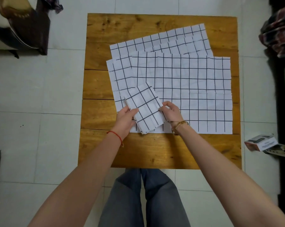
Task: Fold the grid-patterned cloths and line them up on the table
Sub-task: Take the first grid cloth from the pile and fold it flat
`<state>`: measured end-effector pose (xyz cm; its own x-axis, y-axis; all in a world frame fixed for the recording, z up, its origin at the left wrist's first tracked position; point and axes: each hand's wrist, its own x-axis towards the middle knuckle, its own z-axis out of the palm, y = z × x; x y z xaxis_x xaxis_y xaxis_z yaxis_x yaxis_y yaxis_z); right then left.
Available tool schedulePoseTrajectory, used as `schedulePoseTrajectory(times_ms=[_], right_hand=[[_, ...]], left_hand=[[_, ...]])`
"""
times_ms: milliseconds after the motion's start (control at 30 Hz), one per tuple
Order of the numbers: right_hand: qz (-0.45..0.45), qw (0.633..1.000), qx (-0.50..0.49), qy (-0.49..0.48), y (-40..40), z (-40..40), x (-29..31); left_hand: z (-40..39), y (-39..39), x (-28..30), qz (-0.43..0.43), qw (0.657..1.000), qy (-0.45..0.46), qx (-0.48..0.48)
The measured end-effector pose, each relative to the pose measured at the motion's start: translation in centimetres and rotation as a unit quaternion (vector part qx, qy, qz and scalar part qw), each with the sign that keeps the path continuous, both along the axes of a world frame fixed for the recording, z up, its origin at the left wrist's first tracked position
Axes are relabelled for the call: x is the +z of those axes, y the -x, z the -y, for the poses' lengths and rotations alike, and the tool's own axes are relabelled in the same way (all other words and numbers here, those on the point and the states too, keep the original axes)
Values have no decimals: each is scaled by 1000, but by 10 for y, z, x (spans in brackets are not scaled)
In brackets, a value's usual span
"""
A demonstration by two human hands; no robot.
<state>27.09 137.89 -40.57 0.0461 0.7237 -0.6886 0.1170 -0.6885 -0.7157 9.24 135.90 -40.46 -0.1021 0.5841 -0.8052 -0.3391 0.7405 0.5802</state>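
A small folded grid-patterned cloth [145, 108], white with black lines, is held tilted just above the spread cloths near the table's front. My left hand [125, 118] grips its left edge, thumb on top. My right hand [170, 112] pinches its right edge with curled fingers. Beneath it lies a pile of several unfolded grid cloths [187, 82], overlapping at different angles across the middle and right of the wooden table [97, 145].
The table stands on a white tiled floor [40, 145]. Bare wood shows along the table's left side, front strip and back edge. A small box [261, 143] lies on the floor at the right; dark furniture and fabrics sit at the upper corners.
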Motion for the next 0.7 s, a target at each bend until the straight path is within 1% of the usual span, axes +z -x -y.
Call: schedulePoseTrajectory(times_ms=[33, 100, 200, 367, 500, 567, 633, 700], right_hand=[[6, 1000, -2, 3, 4, 4, 2], [49, 998, 25, -11, 10, 10, -1], [101, 991, 77, -40, 20, 18, 0], [113, 979, 158, -57, 43, 32, 8], [126, 968, 211, -54, 73, 48, 4], [135, 963, 226, -56, 92, 59, 2], [145, 960, 232, -52, 111, 71, -1], [146, 962, 228, -42, 130, 85, -6]], left_hand=[[0, 2, 4, -25, 1000, 0, -9], [1, 10, 9, -74, 997, -12, -36], [4, 26, 22, -114, 990, -52, -71], [18, 65, 30, -172, 970, -69, -156], [31, 100, 36, -238, 936, -108, -237], [37, 118, 36, -251, 925, -116, -261], [43, 138, 33, -278, 914, -105, -276], [48, 156, 27, -291, 912, -95, -273]])
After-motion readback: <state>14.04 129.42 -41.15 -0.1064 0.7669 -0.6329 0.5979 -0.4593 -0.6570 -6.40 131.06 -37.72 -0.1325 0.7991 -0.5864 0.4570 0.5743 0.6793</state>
